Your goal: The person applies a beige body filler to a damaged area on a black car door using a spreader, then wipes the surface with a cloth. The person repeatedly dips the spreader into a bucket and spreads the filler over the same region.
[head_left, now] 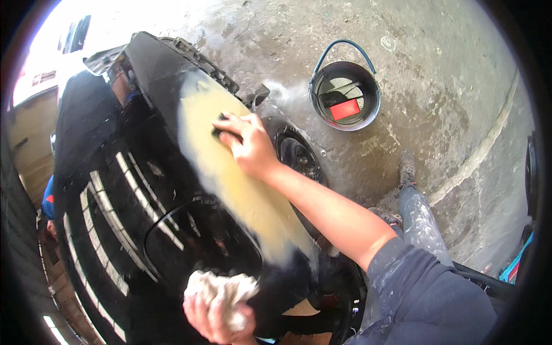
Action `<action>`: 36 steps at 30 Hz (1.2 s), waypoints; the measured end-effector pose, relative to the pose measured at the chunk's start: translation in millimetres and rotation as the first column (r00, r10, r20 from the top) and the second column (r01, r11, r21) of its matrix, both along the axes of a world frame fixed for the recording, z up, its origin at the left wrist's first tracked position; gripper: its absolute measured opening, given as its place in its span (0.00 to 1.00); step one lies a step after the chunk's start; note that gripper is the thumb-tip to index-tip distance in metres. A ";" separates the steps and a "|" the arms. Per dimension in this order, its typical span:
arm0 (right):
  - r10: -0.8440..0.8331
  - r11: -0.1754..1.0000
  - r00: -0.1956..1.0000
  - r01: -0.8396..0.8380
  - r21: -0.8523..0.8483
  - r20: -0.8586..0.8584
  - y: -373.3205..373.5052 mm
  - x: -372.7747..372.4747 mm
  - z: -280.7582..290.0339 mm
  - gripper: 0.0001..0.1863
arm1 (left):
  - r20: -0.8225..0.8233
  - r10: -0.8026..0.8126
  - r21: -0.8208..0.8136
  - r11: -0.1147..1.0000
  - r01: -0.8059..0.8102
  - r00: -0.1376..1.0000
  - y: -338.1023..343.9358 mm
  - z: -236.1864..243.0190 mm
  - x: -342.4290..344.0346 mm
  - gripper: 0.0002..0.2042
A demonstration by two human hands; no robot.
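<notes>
Eleven o'clock: right fingers (pixel 236 124) grip a small black block (pixel 217 133) against a beige-coated car panel (pixel 227 190); seven: left fingers (pixel 215 319) clutch crumpled white cloth (pixel 221 289). Uneven pressure could gouge.

1. Car body (pixel 109 146): glossy black, streaked by white reflected stripes.
2. Fender patch (pixel 236 198): yellow-beige, edged in hazy grey-white.
3. Held block (pixel 217 133): black.
4. Cloth (pixel 224 289): off-white.
5. Bucket (pixel 345 127): dark; handle (pixel 345 41) coloured blue; red block (pixel 345 110) seen inside.
6. Floor (pixel 437 75): grey, mottled with pale stains.
7. Trousers (pixel 422 221): grey-blue, speckled white.
8. Sleeve (pixel 425 282): dark grey-blue.

Dk short sleeve (pixel 431 290), grey-blue trousers (pixel 422 224) w/ wht splotches, grubby shoes (pixel 407 167)
</notes>
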State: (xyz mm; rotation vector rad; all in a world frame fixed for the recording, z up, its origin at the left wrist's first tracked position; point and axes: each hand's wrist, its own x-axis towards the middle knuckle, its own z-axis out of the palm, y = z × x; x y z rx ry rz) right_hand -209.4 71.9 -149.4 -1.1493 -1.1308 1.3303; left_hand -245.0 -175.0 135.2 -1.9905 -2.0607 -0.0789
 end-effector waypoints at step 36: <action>0.028 0.999 0.996 -0.030 0.023 0.090 66.8 -17.0 -16.7 0.07 | 0.054 0.119 0.024 0.992 -0.120 0.991 78.2 -24.9 -26.6 0.13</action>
